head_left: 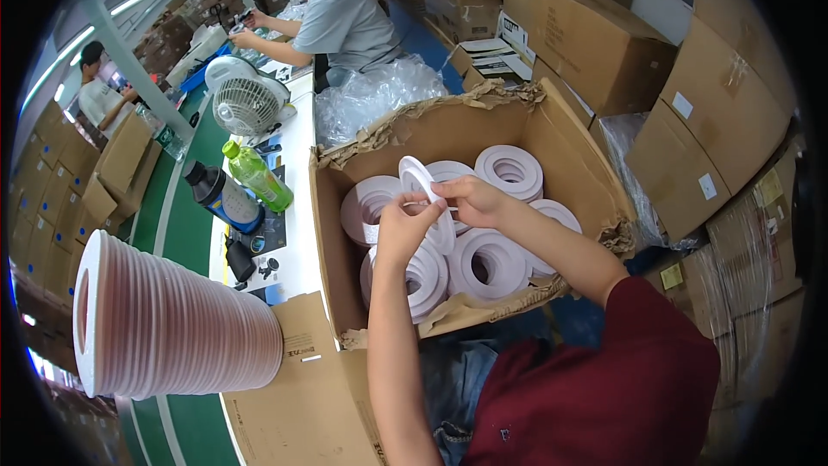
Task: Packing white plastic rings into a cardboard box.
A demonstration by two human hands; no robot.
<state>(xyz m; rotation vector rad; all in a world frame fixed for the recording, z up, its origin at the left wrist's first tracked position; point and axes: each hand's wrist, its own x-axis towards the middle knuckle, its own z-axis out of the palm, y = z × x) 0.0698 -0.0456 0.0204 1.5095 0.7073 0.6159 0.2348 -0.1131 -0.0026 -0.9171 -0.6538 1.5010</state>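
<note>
Above an open cardboard box (362, 160), I hold a flat pale pinkish-white ring (414, 174) tilted nearly on edge. It may be more than one ring; my fingers cover its middle. The fingers of my left hand (405, 229) are closed on its near side. My right hand (476, 201) pinches it from the right, with the fingertips of both hands close together. Inside the box, below my hands, stand several stacks of the same rings, such as one at the front (509, 266) and one at the back right (526, 160).
A tall ring stack (185, 319) stands on a cardboard carton (302, 380) at left. A green bottle (259, 177), a dark bottle (222, 198) and a fan (246, 103) line the white table. Cartons (595, 43) pile up at right. A person in grey (349, 26) works beyond.
</note>
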